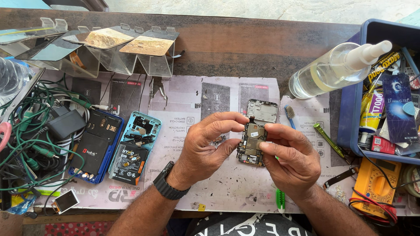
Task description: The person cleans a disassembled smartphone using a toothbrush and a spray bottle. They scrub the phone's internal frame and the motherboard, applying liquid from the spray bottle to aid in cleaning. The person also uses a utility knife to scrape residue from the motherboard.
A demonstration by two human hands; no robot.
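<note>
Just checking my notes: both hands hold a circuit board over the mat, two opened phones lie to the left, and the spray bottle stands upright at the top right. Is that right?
Not quite. The spray bottle lies on its side, its nozzle propped on the blue bin, as the head view shows. The rest holds: the left hand and right hand hold the circuit board over the mat, with two opened phones to the left.

Circuit board (251, 144) between both hands
</note>
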